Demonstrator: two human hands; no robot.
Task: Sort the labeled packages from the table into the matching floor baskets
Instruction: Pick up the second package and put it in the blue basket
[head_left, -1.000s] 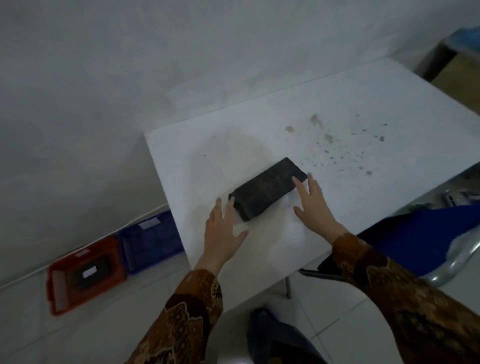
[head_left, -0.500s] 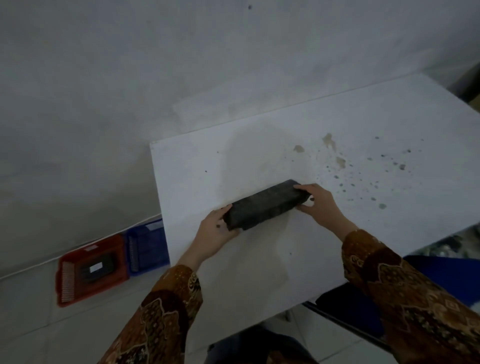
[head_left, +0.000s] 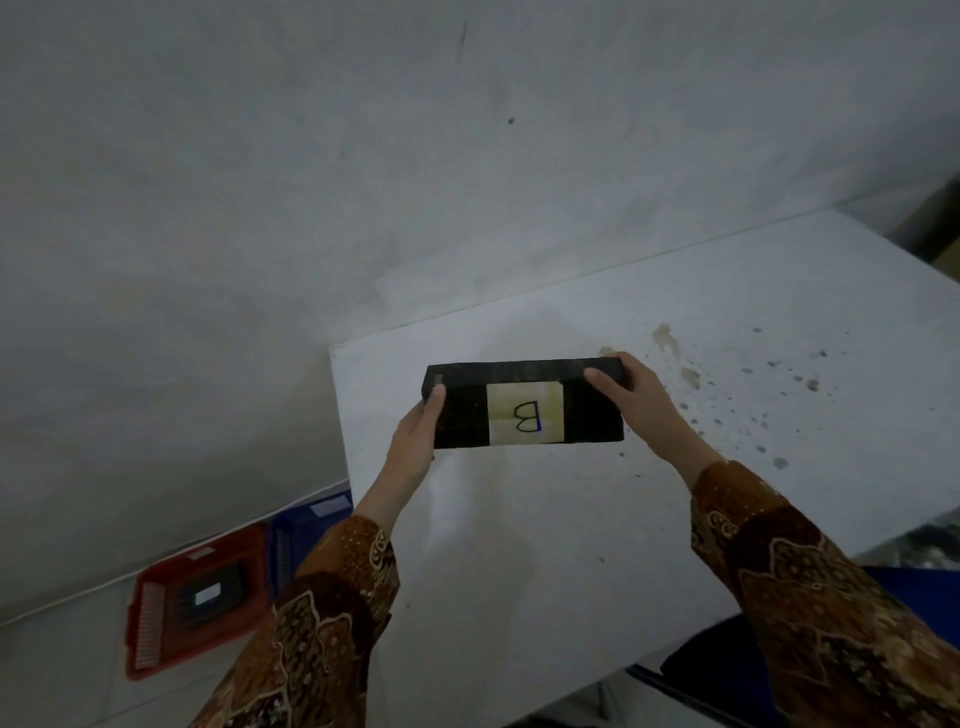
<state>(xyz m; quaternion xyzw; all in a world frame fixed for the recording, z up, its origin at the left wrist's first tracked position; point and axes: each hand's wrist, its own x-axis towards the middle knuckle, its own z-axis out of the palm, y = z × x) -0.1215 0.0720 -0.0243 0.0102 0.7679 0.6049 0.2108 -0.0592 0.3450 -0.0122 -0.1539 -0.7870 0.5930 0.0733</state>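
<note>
While my left hand (head_left: 415, 441) and right hand (head_left: 636, 400) are gripping the black package (head_left: 524, 408) by its ends above the worktop (head_left: 545, 519), I'm reading its upside-down "B" label (head_left: 525, 413); my sleeve is partly hiding the blue basket (head_left: 306, 525) left of the worktop.

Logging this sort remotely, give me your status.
Left hand and right hand gripping black package by its ends, above the table. Label reads B. Red basket and blue basket on floor, path clear.

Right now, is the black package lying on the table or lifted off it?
Lifted: both hands, left hand and right hand, hold the black package by its ends, its B label facing the camera.
</note>
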